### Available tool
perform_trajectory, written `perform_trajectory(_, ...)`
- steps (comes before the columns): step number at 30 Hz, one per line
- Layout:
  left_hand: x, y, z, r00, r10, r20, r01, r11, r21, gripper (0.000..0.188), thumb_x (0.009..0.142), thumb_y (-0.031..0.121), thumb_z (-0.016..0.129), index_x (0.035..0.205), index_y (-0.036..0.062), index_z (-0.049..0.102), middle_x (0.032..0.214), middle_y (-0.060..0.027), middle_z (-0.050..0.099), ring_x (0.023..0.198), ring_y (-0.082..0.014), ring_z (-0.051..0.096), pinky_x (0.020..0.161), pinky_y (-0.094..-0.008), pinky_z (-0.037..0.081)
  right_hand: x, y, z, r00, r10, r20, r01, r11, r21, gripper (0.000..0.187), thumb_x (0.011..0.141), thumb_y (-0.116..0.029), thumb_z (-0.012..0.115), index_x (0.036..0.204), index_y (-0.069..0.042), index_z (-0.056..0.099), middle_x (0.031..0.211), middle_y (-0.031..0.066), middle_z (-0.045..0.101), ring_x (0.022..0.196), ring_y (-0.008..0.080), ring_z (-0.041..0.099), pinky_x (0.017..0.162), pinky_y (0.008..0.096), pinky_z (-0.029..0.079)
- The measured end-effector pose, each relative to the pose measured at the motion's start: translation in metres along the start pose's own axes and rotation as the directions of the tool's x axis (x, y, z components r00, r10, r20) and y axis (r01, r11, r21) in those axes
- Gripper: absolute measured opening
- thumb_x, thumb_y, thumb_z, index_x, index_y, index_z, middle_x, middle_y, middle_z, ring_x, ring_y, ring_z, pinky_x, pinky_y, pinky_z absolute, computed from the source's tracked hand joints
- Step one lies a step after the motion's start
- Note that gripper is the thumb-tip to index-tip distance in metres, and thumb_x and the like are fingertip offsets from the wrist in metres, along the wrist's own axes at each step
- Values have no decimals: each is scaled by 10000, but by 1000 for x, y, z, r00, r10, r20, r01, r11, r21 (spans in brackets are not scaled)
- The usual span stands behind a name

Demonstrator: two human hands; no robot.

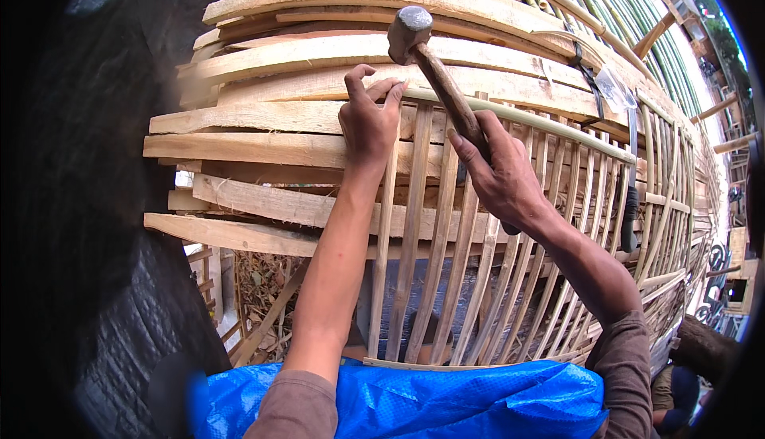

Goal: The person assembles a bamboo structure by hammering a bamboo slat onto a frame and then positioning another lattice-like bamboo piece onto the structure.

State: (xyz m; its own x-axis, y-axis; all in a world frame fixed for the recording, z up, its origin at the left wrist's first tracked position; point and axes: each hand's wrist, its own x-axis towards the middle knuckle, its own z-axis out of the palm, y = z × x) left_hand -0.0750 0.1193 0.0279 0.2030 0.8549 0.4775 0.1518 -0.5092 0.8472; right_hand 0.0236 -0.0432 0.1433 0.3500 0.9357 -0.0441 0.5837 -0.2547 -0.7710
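- Bamboo slats make up the frame (446,280) in front of the person; thin upright strips run under a curved top rail (550,124), and the whole panel leans against a stack of rough wooden planks (263,148).
- Left hand (369,116) is pinched at the top rail, thumb and forefinger drawn together; whatever they hold, perhaps a small nail, is too small to make out.
- Right hand (504,176) is wrapped tight round the wooden handle of a hammer (434,68); the metal head is raised above the left hand, over the planks.
- Blue tarpaulin (446,399) lies crumpled along the lower edge, beneath both forearms.
- Green bamboo poles (629,17) lie stacked beyond the frame at upper right.
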Motion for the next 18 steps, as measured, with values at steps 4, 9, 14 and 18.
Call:
perform_trajectory(4,-1,-5,-3,998,62,32,-62,998,2,448,875,130,769,1162,81,429,949,-145,759,834,-221,746,691,-324,550,-2,6,1,999,39,-34,-37,997,72,291,1027,-283,549,1065,-1,487,658,152,516,590,208,473,563,420,390)
perform_trajectory(9,0,-5,-10,943,314,112,-333,901,278,431,908,266,731,1211,79,489,993,-83,763,975,-222,699,978,-410,447,-5,26,7,991,130,-11,-129,988,83,300,1020,-279,559,1076,6,483,682,168,540,624,230,510,597,432,417)
perform_trajectory(14,-6,-6,-12,985,155,71,-168,956,242,441,927,383,673,1242,112,527,966,24,773,1049,-228,617,1088,-470,314,-10,47,18,992,125,-18,-123,990,72,292,1017,-279,561,1053,-7,461,696,189,567,650,271,562,618,456,431)
perform_trajectory(18,-11,-9,-12,984,144,109,-173,919,353,409,936,412,655,1216,118,606,1077,-8,747,1113,-241,605,1095,-470,318,-10,52,23,991,131,-23,-131,991,2,297,1016,-293,561,1049,-21,448,704,195,567,650,299,557,632,480,429)
